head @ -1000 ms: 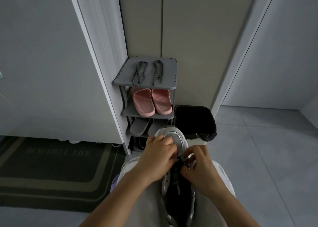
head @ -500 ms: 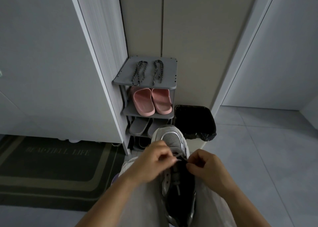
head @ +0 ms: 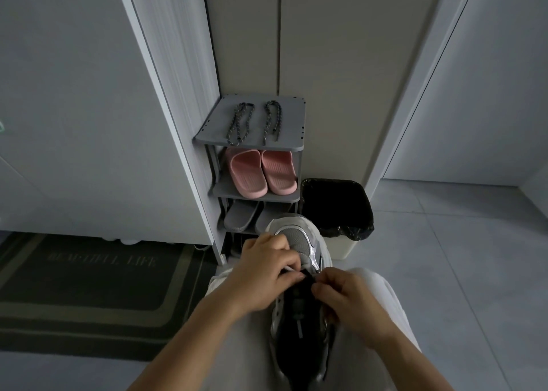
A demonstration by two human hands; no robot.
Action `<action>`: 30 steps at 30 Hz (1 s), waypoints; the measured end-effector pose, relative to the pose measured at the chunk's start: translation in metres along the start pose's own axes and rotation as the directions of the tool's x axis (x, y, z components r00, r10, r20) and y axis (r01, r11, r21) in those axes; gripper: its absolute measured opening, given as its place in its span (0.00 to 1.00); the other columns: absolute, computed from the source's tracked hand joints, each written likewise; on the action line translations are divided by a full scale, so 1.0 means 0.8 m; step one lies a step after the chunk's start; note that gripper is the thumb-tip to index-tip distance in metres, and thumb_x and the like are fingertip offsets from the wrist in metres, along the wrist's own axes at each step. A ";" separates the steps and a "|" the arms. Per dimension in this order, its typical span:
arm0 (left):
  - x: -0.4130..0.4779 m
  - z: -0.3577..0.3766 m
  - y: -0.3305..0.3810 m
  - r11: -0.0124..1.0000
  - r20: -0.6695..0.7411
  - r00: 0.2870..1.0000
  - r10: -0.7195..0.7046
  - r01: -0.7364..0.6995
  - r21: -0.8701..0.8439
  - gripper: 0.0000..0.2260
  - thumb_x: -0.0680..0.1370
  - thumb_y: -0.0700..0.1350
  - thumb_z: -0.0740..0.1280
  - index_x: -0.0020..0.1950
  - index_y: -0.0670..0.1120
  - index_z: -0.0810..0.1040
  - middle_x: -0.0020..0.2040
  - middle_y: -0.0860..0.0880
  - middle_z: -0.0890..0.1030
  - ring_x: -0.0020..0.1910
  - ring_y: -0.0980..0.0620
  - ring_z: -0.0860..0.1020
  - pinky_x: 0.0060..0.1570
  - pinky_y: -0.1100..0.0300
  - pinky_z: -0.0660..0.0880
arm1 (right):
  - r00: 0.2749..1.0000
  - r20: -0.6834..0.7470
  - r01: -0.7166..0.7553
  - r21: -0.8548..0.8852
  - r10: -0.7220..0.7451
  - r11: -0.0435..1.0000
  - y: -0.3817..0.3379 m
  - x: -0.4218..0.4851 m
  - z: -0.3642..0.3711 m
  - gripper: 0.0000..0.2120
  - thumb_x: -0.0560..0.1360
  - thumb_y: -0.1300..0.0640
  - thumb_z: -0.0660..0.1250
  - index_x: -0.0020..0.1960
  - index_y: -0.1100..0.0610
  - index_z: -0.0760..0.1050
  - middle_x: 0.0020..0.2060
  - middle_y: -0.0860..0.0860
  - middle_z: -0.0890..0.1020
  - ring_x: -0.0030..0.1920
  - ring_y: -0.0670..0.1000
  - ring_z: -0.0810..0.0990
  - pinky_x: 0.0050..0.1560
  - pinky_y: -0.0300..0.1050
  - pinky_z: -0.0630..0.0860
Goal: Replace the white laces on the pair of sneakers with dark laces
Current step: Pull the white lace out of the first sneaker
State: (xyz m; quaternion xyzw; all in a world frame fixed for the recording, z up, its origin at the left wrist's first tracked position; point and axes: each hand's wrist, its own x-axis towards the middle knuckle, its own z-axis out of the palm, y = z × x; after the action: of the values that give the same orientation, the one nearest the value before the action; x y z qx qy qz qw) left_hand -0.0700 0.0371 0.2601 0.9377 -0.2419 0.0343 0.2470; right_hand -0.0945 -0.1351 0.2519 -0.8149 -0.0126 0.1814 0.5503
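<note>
A grey and white sneaker (head: 299,242) is held on the lap, its toe pointed away from the person and its dark opening turned toward the body. The left hand (head: 264,272) is laid over the left side of the sneaker, just behind the toe; its fingers are curled and a short end of white lace (head: 288,269) is pinched between thumb and forefinger. The right hand (head: 350,301) is set against the right side of the sneaker, just across the tongue from the left hand. Its fingers are curled and the shoe's edge at the eyelet row is gripped; whether any lace is also caught there cannot be told.

Well beyond both hands, the dark laces (head: 240,123) are seen lying as two separate loops on the top shelf of a shoe rack (head: 293,117). Pink slippers (head: 261,172) are kept one shelf lower. A bin (head: 335,206) lined in black is placed beyond the right hand.
</note>
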 end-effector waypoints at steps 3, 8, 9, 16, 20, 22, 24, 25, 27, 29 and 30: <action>-0.001 0.012 0.000 0.942 -0.004 1.000 -0.012 0.010 -0.337 0.10 0.71 0.57 0.63 0.39 0.53 0.76 0.39 0.60 0.71 0.45 0.61 0.68 0.51 0.61 0.66 | 0.999 -0.017 -0.030 0.151 0.033 0.988 0.000 -0.010 -0.007 0.13 0.75 0.67 0.62 0.33 0.59 0.70 0.20 0.48 0.69 0.20 0.46 0.68 0.23 0.35 0.64; -0.024 -0.010 -0.008 0.303 -0.071 0.854 -0.515 0.104 -0.947 0.06 0.70 0.45 0.66 0.35 0.46 0.74 0.35 0.52 0.75 0.33 0.59 0.75 0.41 0.65 0.71 | 0.997 -0.080 0.010 0.067 -0.004 0.998 -0.004 -0.017 -0.017 0.08 0.74 0.65 0.65 0.36 0.63 0.72 0.22 0.48 0.71 0.22 0.44 0.69 0.24 0.30 0.65; -0.033 -0.020 -0.021 0.127 -0.045 0.755 -0.654 0.051 -0.991 0.06 0.72 0.44 0.66 0.35 0.46 0.74 0.34 0.51 0.75 0.34 0.57 0.75 0.43 0.61 0.72 | 0.996 -0.082 0.031 0.026 -0.029 0.999 -0.007 -0.017 -0.018 0.09 0.74 0.64 0.66 0.36 0.63 0.72 0.22 0.49 0.71 0.22 0.43 0.68 0.24 0.29 0.65; -0.054 -0.018 -0.045 0.854 -0.261 0.831 -0.492 0.400 -0.334 0.07 0.75 0.48 0.64 0.52 0.52 0.74 0.51 0.55 0.75 0.51 0.56 0.74 0.45 0.70 0.67 | 0.991 -0.065 0.100 -0.229 -0.118 0.968 -0.020 -0.009 -0.009 0.11 0.73 0.60 0.68 0.34 0.57 0.70 0.19 0.44 0.69 0.23 0.41 0.68 0.26 0.29 0.64; -0.018 0.004 0.007 0.969 -0.157 0.980 0.118 -0.079 0.232 0.09 0.66 0.53 0.70 0.43 0.52 0.80 0.40 0.57 0.76 0.45 0.56 0.69 0.50 0.61 0.64 | 0.990 -0.048 0.114 -0.286 -0.133 0.951 -0.014 -0.003 -0.008 0.10 0.72 0.60 0.68 0.34 0.57 0.70 0.20 0.44 0.69 0.25 0.41 0.69 0.29 0.31 0.65; -0.007 0.015 0.021 0.923 -0.097 0.980 0.171 -0.125 0.365 0.07 0.65 0.46 0.75 0.36 0.50 0.78 0.34 0.55 0.75 0.41 0.54 0.71 0.51 0.57 0.67 | 0.984 -0.053 0.147 -0.287 -0.169 0.947 -0.016 -0.005 -0.011 0.08 0.71 0.61 0.69 0.35 0.59 0.71 0.22 0.45 0.69 0.26 0.41 0.69 0.30 0.32 0.65; -0.002 0.014 0.014 0.909 -0.103 0.977 0.187 -0.132 0.396 0.07 0.66 0.44 0.75 0.34 0.49 0.77 0.32 0.54 0.75 0.37 0.52 0.74 0.51 0.57 0.64 | 0.983 -0.062 0.145 -0.299 -0.171 0.943 -0.017 -0.007 -0.013 0.06 0.72 0.61 0.69 0.38 0.62 0.74 0.24 0.46 0.70 0.27 0.40 0.70 0.30 0.30 0.66; -0.002 0.008 0.009 0.896 -0.104 0.970 0.218 -0.157 0.416 0.06 0.68 0.45 0.73 0.34 0.49 0.77 0.32 0.54 0.76 0.36 0.52 0.75 0.51 0.57 0.62 | 0.985 -0.064 0.137 -0.297 -0.163 0.945 -0.018 -0.008 -0.014 0.06 0.72 0.61 0.69 0.39 0.63 0.75 0.24 0.47 0.70 0.26 0.40 0.70 0.29 0.29 0.66; -0.007 -0.015 -0.003 0.881 -0.108 0.968 0.226 -0.155 0.447 0.08 0.73 0.49 0.64 0.35 0.50 0.78 0.34 0.55 0.77 0.37 0.53 0.76 0.52 0.56 0.62 | 0.988 -0.069 0.113 -0.275 -0.137 0.955 -0.017 -0.008 -0.016 0.07 0.72 0.61 0.69 0.38 0.63 0.75 0.23 0.46 0.71 0.25 0.41 0.69 0.28 0.28 0.65; -0.021 -0.046 -0.028 0.888 -0.192 0.970 0.150 -0.047 0.457 0.11 0.73 0.50 0.59 0.36 0.51 0.79 0.34 0.55 0.79 0.36 0.53 0.78 0.52 0.54 0.65 | 0.990 -0.079 0.095 -0.254 -0.119 0.962 -0.018 -0.009 -0.017 0.08 0.72 0.61 0.69 0.36 0.60 0.74 0.20 0.44 0.71 0.24 0.41 0.69 0.27 0.28 0.65; -0.032 -0.059 -0.051 0.894 -0.258 0.962 0.083 0.042 0.446 0.09 0.73 0.48 0.61 0.37 0.49 0.79 0.34 0.53 0.80 0.36 0.51 0.78 0.51 0.53 0.67 | 0.990 -0.082 0.089 -0.248 -0.113 0.965 -0.019 -0.009 -0.016 0.09 0.72 0.60 0.69 0.35 0.59 0.73 0.20 0.44 0.71 0.23 0.41 0.69 0.27 0.28 0.65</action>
State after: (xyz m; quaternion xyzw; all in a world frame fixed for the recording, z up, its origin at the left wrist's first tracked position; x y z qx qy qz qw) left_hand -0.0710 0.1024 0.2785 0.9530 -0.2015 0.2194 0.0551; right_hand -0.0944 -0.1425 0.2718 -0.8824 -0.0501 0.1112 0.4544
